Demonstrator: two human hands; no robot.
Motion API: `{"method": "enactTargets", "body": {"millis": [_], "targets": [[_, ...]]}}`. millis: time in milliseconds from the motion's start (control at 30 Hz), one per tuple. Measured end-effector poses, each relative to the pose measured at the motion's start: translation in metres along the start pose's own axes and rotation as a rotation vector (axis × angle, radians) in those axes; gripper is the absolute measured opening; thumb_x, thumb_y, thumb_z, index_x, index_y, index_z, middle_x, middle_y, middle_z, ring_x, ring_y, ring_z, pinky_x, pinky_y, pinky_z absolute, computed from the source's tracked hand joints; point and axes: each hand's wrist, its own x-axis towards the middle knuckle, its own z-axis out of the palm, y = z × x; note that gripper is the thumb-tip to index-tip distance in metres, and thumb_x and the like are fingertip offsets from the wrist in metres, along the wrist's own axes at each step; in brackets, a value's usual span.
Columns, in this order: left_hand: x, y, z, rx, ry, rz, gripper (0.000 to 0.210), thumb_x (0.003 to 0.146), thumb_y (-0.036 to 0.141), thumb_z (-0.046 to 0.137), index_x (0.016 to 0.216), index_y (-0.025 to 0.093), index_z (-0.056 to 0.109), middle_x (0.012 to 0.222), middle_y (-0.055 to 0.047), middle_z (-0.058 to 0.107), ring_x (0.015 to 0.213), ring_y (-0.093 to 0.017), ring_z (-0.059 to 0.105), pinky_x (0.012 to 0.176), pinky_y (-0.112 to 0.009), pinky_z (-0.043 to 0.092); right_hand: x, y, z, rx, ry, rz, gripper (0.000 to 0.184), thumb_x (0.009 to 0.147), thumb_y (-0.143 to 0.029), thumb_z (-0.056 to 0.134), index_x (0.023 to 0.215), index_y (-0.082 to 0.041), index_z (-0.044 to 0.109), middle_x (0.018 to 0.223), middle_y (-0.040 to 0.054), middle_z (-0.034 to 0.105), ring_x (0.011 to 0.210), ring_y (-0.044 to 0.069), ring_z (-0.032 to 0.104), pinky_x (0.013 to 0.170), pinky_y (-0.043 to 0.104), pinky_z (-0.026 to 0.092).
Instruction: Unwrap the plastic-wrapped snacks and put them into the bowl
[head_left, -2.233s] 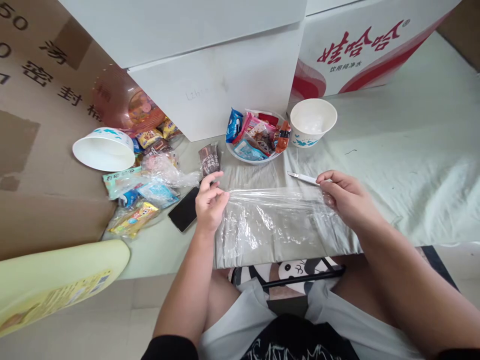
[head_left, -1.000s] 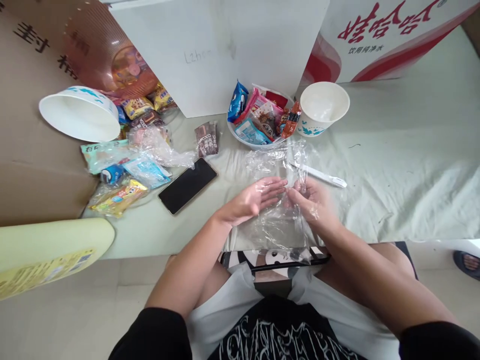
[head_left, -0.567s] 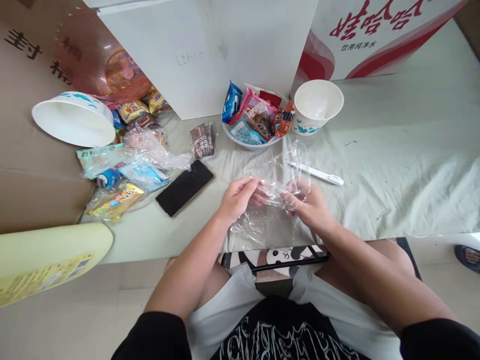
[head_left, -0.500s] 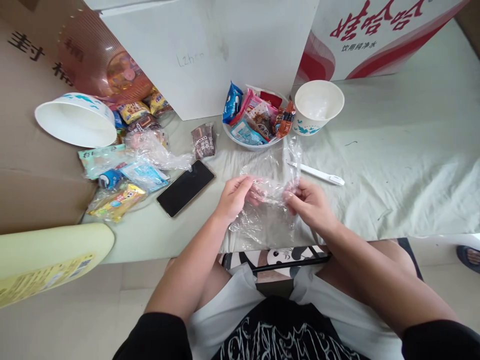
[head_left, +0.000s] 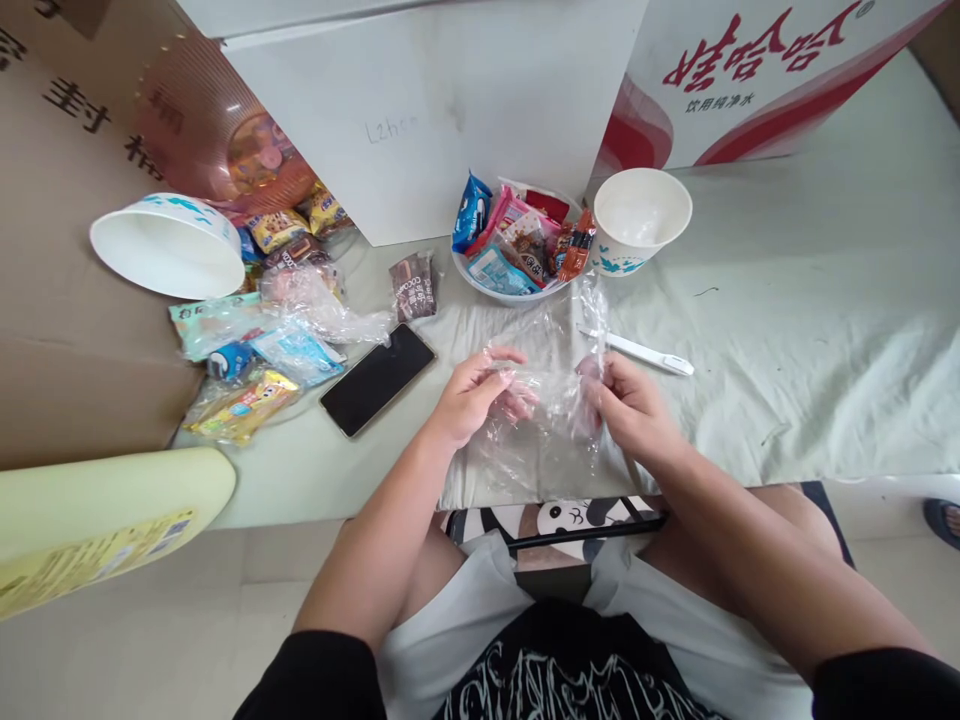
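Note:
A thin, crumpled clear plastic bag (head_left: 551,400) is stretched between my two hands over the cloth near the table's front edge. My left hand (head_left: 480,395) grips its left side between thumb and lower fingers, with the index finger lifted away; some of those fingers show through the film. On the other side my right hand (head_left: 630,400) pinches the bag, fingers curled. Just beyond the right hand lies a white utility knife (head_left: 641,352). Behind the bag stands a bowl (head_left: 506,298) filled with wrapped snacks (head_left: 525,235).
A paper bowl (head_left: 641,215) stands right of the snacks; another paper bowl (head_left: 169,245) lies tipped at left. Left of my hands are a black phone (head_left: 377,380), a brown cocoa snack packet (head_left: 413,285) and several packaged snacks (head_left: 285,345). Boxes (head_left: 450,120) line the back.
My left index finger has lifted off the plastic, and the hands are slightly farther apart. The whole view has shifted a little.

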Motion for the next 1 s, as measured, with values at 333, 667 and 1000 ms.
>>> {"method": "enactTargets", "body": {"millis": [333, 667, 1000], "targets": [[-0.003, 0.005, -0.005, -0.062, -0.122, 0.002, 0.015, 0.068, 0.027, 0.078, 0.068, 0.015, 0.070, 0.073, -0.003, 0.074, 0.059, -0.015, 0.071, 0.060, -0.025, 0.055, -0.002, -0.001, -0.008, 0.103, -0.017, -0.003, 0.011, 0.084, -0.034, 0.061, 0.079, -0.025, 0.059, 0.069, -0.0010, 0.055, 0.057, 0.014, 0.050, 0.052, 0.028, 0.041], [0.002, 0.001, -0.006, 0.045, -0.041, 0.007, 0.060, 0.083, 0.070, 0.060, 0.065, 0.015, 0.077, 0.069, -0.009, 0.074, 0.063, -0.019, 0.067, 0.063, -0.030, 0.053, 0.002, 0.000, -0.012, -0.043, -0.088, -0.066, 0.040, 0.094, -0.051, 0.053, 0.067, -0.022, 0.059, 0.068, 0.0027, 0.058, 0.065, 0.016, 0.053, 0.064, 0.032, 0.046], [0.002, 0.002, -0.007, 0.245, 0.046, 0.154, 0.018, 0.072, 0.035, 0.081, 0.077, 0.018, 0.077, 0.078, -0.005, 0.074, 0.074, -0.015, 0.064, 0.070, -0.027, 0.051, 0.004, 0.006, -0.005, -0.004, -0.085, 0.095, 0.035, 0.079, -0.039, 0.072, 0.104, -0.021, 0.055, 0.077, -0.0028, 0.056, 0.059, 0.011, 0.050, 0.053, 0.027, 0.041]]}}
